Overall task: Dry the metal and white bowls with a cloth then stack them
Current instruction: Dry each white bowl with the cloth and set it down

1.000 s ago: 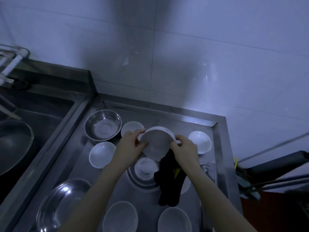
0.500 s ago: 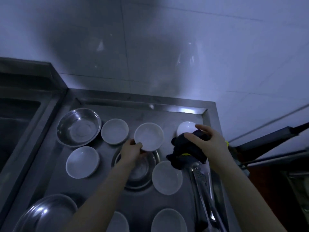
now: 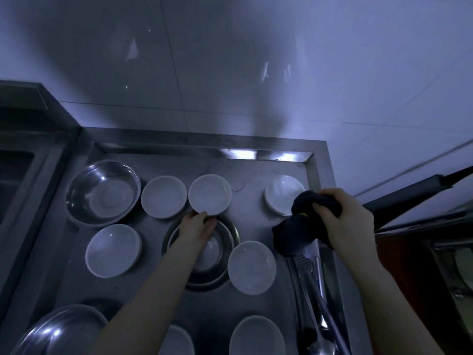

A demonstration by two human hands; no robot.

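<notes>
My left hand [image 3: 198, 226] pinches the near rim of a white bowl [image 3: 210, 194] that sits upright at the back of the steel counter [image 3: 245, 160]. My right hand [image 3: 345, 222] grips a dark cloth [image 3: 298, 235] beside an upside-down white bowl [image 3: 281, 194] at the back right. A metal bowl [image 3: 204, 254] lies under my left wrist. Another metal bowl [image 3: 102, 192] stands at the back left. Several more white bowls [image 3: 163, 196] [image 3: 114, 249] [image 3: 252, 267] are spread over the counter.
A large metal bowl [image 3: 58, 331] sits at the near left corner. Two white bowls [image 3: 256, 336] [image 3: 176, 340] lie along the near edge. Long metal utensils [image 3: 314, 290] run along the counter's right side. A sink [image 3: 15, 175] lies to the left, and a tiled wall [image 3: 230, 73] rises behind.
The white bowl came down from between both hands and was set at the back of the counter by my left hand. My right hand carried the cloth away to the right.
</notes>
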